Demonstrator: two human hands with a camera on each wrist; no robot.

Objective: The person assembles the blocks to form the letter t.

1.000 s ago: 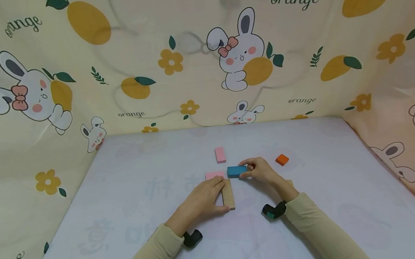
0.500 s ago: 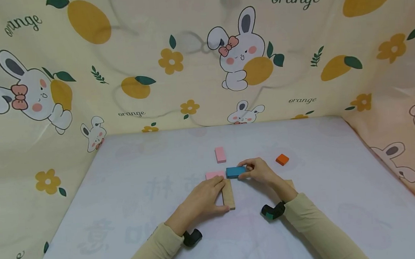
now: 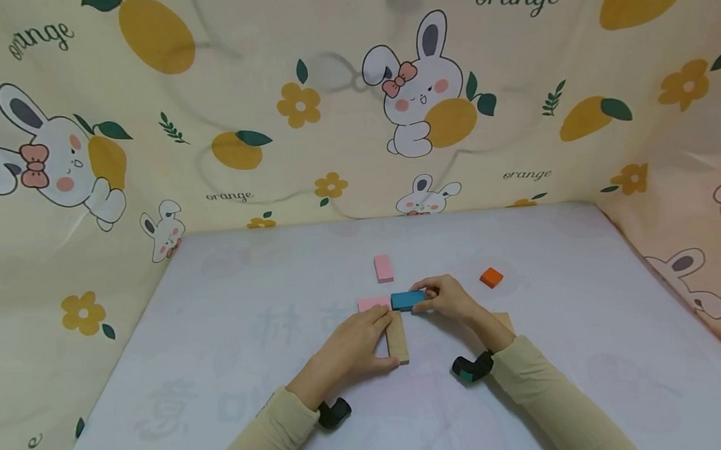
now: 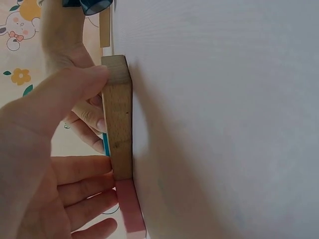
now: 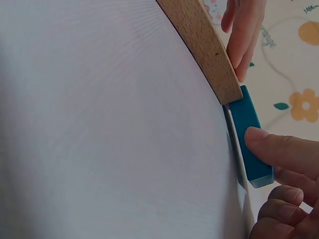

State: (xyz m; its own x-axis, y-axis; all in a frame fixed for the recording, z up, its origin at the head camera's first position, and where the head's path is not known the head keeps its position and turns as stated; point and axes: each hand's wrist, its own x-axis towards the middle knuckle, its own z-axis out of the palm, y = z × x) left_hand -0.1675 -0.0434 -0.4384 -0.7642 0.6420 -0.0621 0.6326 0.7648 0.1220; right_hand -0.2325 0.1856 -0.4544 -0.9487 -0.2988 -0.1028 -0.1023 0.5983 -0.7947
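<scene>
My left hand (image 3: pixel 355 342) spans a light wooden block (image 3: pixel 397 343) lying lengthwise away from me. Its thumb is against the near end, and its fingertips reach the far end beside a pink block (image 3: pixel 370 304). In the left wrist view the pink block (image 4: pixel 130 206) follows on from the wooden block (image 4: pixel 119 129). Thumb and fingers of my right hand (image 3: pixel 454 296) pinch the right part of a blue block (image 3: pixel 405 301). Its left end is close against the pink block. In the right wrist view the blue block (image 5: pixel 249 124) meets the wooden block's far corner.
A second pink block (image 3: pixel 384 269) lies farther back, with an orange block (image 3: pixel 491 277) to the right. Another light wooden block (image 3: pixel 504 321) shows partly behind my right wrist. A patterned cloth (image 3: pixel 329 117) closes off the back and sides of the white table (image 3: pixel 246 273).
My right hand has slid the blue block slightly left and a little nearer, closing the gap to the pink block. The left hand and wooden block stay in place.
</scene>
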